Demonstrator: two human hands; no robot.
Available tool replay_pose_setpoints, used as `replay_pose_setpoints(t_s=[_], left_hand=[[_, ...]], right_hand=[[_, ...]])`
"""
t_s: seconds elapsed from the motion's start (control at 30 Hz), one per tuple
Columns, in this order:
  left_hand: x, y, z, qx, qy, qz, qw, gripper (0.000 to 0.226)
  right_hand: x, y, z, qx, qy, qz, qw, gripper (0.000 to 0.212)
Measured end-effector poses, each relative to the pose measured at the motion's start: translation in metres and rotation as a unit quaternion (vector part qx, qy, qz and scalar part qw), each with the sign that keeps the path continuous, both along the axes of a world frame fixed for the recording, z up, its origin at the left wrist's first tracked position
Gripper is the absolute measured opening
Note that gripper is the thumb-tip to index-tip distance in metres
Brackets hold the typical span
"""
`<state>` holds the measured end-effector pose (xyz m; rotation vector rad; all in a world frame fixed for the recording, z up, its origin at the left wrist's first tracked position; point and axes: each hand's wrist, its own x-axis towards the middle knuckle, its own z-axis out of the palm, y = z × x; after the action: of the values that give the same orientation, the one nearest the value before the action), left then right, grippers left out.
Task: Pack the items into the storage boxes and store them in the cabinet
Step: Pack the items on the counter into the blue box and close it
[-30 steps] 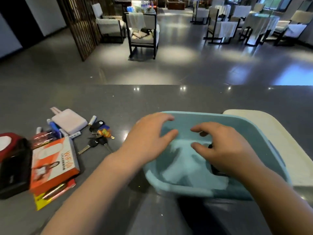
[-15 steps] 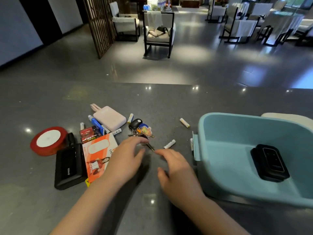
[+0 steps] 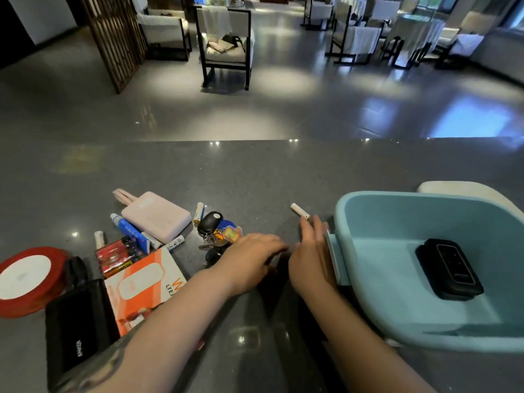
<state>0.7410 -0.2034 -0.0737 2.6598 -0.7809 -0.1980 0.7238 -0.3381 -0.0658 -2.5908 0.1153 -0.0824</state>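
A light blue storage box (image 3: 397,197) stands on the grey counter at the right, with a black device (image 3: 449,268) lying inside. My right hand (image 3: 312,256) is just left of the box wall, fingers straight, fingertips close to a loose white battery (image 3: 300,210). My left hand (image 3: 252,259) lies palm down on the counter beside a bunch of keys (image 3: 214,224), its fingers covering the spot where another battery lay. To the left lie a pink power bank (image 3: 157,215), more batteries (image 3: 198,212), a blue tube (image 3: 129,226) and an orange carton (image 3: 144,282).
A red tape roll (image 3: 28,279), a black power bank (image 3: 76,330) and a red battery pack (image 3: 116,256) crowd the near left. A cream lid or box (image 3: 465,188) sits behind the blue box. Beyond the counter's far edge are floor and chairs.
Both hands left the blue box and moved left to the counter. My left hand now covers the nearer battery; my right hand has stretched up toward the farther one.
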Motion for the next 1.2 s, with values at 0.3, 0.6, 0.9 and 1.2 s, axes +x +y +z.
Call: replay_pose_setpoints(t_s=[0.3, 0.6, 0.9, 1.2], left_hand=[[-0.029, 0.035, -0.003, -0.031, -0.078, 0.113, 0.990, 0.056], [-0.064, 0.037, 0.004, -0.080, -0.090, 0.157, 0.980, 0.051], [-0.084, 0.029, 0.009, -0.065, -0.076, 0.160, 0.982, 0.051], [-0.102, 0.018, 0.047, -0.170, -0.078, 0.216, 0.958, 0.052]], right_hand=[[0.002, 0.004, -0.009, -0.179, 0.132, -0.010, 0.975, 0.071], [-0.036, -0.006, -0.012, -0.085, 0.070, 0.084, 0.990, 0.048], [-0.061, -0.025, -0.007, -0.008, 0.131, 0.125, 0.983, 0.058], [-0.100, -0.028, 0.036, 0.032, 0.018, 0.172, 0.984, 0.044]])
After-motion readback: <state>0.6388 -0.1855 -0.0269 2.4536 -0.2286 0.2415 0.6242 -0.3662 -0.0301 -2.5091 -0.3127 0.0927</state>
